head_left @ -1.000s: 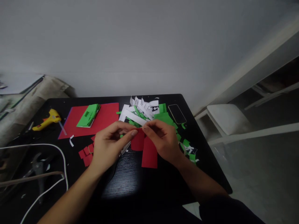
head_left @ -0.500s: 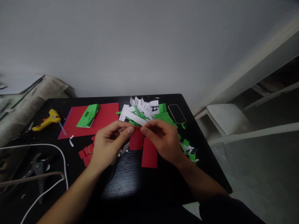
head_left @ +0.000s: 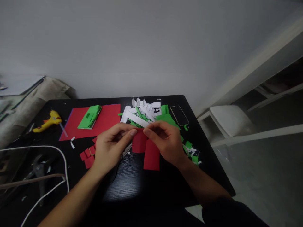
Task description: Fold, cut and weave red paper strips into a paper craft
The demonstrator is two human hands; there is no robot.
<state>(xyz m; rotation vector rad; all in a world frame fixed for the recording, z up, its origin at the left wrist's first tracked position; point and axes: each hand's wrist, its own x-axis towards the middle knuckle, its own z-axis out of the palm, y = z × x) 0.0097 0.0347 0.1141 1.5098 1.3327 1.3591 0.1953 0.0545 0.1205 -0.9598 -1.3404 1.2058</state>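
Between my two hands a piece of red paper [head_left: 139, 143] is pinched by its upper edge and hangs down over the black table. My left hand [head_left: 113, 146] grips the edge at its left end between thumb and fingers. At the right end, my right hand [head_left: 165, 142] pinches the same edge. A longer red paper strip [head_left: 151, 157] shows just below my right hand; whether it joins the held piece I cannot tell. Small cut red paper pieces [head_left: 88, 156] lie left of my left hand. Scissors [head_left: 126, 150] are partly hidden behind that hand.
White and green paper scraps [head_left: 144, 110] are heaped beyond my hands, with a phone [head_left: 180, 115] to their right. A folded green paper piece [head_left: 90, 117] lies on a red sheet [head_left: 109, 118]. Farther left are a yellow glue gun [head_left: 48, 121], pliers [head_left: 39, 170] and a white cable [head_left: 65, 164].
Both hands keep their pinch on the red paper. The hanging left part of the paper has shifted very slightly to the right.
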